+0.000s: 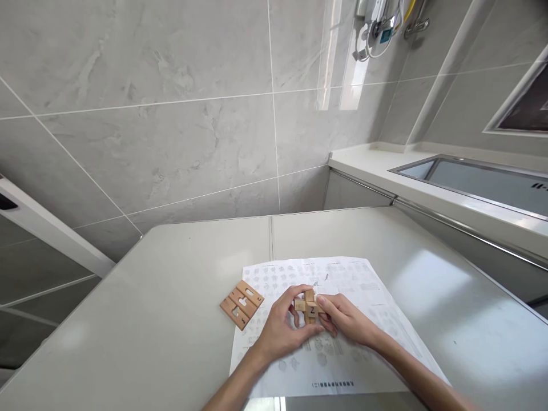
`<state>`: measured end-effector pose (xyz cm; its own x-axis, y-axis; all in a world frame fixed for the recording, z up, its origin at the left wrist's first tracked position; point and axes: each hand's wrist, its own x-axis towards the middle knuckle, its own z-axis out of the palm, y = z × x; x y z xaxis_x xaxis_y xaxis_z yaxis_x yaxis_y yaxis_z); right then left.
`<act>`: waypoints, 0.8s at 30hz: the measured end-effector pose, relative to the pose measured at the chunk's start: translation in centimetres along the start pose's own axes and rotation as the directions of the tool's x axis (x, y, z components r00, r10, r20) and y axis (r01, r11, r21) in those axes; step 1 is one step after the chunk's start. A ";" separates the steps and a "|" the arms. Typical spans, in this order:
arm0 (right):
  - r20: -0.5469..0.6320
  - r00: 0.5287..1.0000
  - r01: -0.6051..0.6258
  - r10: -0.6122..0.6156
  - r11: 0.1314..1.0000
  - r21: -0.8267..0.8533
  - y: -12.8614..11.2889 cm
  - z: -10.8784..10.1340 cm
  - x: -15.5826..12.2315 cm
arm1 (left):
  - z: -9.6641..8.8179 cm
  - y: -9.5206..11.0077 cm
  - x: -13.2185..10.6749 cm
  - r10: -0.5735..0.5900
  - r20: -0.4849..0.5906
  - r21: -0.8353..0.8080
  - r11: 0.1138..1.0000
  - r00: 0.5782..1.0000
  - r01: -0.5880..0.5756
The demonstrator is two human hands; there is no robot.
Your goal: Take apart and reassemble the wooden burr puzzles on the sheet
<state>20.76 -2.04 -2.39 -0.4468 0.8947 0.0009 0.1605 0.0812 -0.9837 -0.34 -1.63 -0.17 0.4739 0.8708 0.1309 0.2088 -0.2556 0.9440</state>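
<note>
Both hands meet over a printed paper sheet [342, 279] on the grey table [180, 297]. My left hand [282, 322] and my right hand [345, 317] pinch a small wooden puzzle cluster [309, 305] of crossed blocks between their fingertips; one block bears a dark letter mark. Several flat notched wooden pieces [242, 303] lie side by side on the table just left of the sheet, a short way from my left hand.
A grey tiled wall [171, 114] rises behind the table. To the right runs a white counter [377, 162] with a steel sink [483, 182]. Pipes and a fitting [381, 25] hang on the wall above. A white frame [47, 228] slants at left.
</note>
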 end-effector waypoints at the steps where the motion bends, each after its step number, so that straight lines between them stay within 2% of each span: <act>1: 0.001 1.000 -0.004 0.004 1.000 0.013 0.0 0.0 0.0 | 0.0 0.0 0.0 0.002 -0.001 0.001 1.000 1.000 -0.002; 19: 0.025 0.998 -0.057 0.056 0.995 0.076 -0.8 -0.1 0.2 | 0.0 0.1 0.0 -0.046 -0.002 -0.027 0.999 0.999 0.046; 24: 0.017 0.990 -0.137 0.138 0.951 0.276 -0.5 0.1 0.4 | -0.1 -0.1 -0.1 -0.086 -0.060 0.041 0.995 0.994 0.088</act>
<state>20.39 -1.78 -1.96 -0.4353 0.8897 -0.1378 -0.0291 -0.1669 -0.9855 -0.49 -1.70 -0.28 0.4017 0.9132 0.0678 0.2843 -0.1947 0.9388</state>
